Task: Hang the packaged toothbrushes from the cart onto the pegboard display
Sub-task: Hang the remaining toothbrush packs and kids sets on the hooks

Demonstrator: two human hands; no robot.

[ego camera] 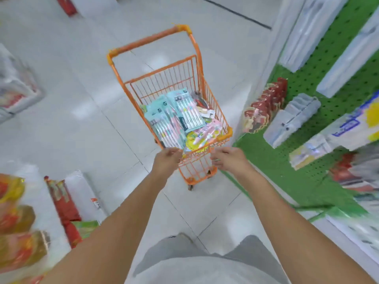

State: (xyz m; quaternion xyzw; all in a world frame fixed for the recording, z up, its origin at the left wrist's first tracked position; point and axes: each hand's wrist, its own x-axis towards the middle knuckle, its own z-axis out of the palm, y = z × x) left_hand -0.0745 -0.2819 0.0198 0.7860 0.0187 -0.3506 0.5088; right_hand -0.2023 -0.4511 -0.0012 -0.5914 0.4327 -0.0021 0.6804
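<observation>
Orange wire cart (196, 95): stands on the tiled floor (82, 95), just left of the green pegboard (338, 64). Packaged toothbrushes (185, 108): teal multipacks piled in the cart basket, with pink and yellow packs beside them. Your left hand (167, 157): at the cart's near rim, fingers curled; motion blur hides what its grip holds, if anything. Your right hand (227, 158): just beside the rim, grip loosely curled, holding nothing. Pegboard: packaged goods already hanging.

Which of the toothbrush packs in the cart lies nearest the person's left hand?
The teal multipack at the cart's left side; its lower corner reaches almost to the left hand. The other teal pack lies farther back.
</observation>
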